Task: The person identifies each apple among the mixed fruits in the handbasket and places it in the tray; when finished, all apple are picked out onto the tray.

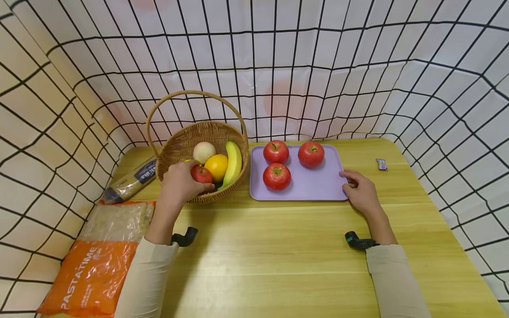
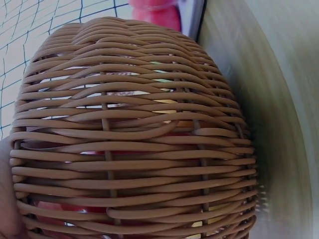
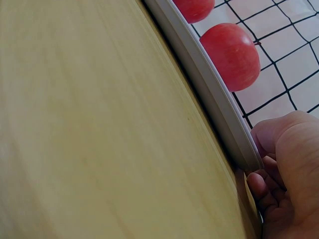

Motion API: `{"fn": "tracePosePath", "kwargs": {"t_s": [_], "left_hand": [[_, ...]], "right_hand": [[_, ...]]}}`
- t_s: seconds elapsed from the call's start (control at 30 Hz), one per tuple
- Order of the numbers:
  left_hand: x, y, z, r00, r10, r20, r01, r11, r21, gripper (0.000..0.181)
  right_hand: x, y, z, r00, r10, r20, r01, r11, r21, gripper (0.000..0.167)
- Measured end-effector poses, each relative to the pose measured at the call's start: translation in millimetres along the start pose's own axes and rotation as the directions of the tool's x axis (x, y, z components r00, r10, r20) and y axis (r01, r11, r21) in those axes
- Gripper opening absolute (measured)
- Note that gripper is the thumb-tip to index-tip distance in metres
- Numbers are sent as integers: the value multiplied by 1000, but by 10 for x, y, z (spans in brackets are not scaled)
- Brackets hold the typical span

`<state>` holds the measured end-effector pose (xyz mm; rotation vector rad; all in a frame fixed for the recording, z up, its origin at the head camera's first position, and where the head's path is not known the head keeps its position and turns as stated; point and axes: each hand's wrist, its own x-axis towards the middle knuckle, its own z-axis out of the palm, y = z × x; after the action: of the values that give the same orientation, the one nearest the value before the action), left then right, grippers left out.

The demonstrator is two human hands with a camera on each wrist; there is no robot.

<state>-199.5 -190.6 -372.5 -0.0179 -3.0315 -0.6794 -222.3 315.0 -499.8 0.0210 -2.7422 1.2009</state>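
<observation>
In the head view my left hand (image 1: 180, 182) reaches over the near left rim of a wicker basket (image 1: 207, 128). Its thumb and fingers grip a red apple (image 1: 201, 174) inside. Beside the apple lie an orange (image 1: 216, 167), a pale peach-like fruit (image 1: 204, 152) and a banana (image 1: 233, 164); a bit of something yellow is mostly hidden by the hand. The basket's woven wall (image 2: 134, 144) fills the left wrist view. My right hand (image 1: 361, 191) pinches the right edge of a purple tray (image 1: 314, 187), which carries three tomatoes (image 1: 277, 176).
An orange PASTA TIME bag (image 1: 93, 269) lies at the table's left, below a clear packet with a dark label (image 1: 133, 180). A small purple wrapped sweet (image 1: 381, 164) sits at the right. Grid-patterned cloth (image 1: 294, 88) surrounds the table's back and sides.
</observation>
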Motion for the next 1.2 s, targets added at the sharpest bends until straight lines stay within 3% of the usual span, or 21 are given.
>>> {"fn": "tracePosePath", "kwargs": {"t_s": [0.47, 0.8, 0.97, 1.2], "left_hand": [[-57, 1, 68, 994, 21, -110, -34, 992, -121, 79], [-55, 27, 94, 972, 84, -220, -123, 978, -167, 77], [-53, 55, 102, 956, 114, -272, -181, 954, -238, 79], [-31, 193, 120, 932, 144, -331, -264, 897, -354, 74]], "right_hand": [[3, 41, 13, 1000, 1, 8, -1, 1000, -11, 43], [28, 59, 12, 1000, -7, 0, 7, 1000, 0, 43], [29, 74, 22, 1000, -11, -7, 11, 1000, -4, 43], [29, 85, 22, 1000, -9, -4, 9, 1000, -8, 43]]}}
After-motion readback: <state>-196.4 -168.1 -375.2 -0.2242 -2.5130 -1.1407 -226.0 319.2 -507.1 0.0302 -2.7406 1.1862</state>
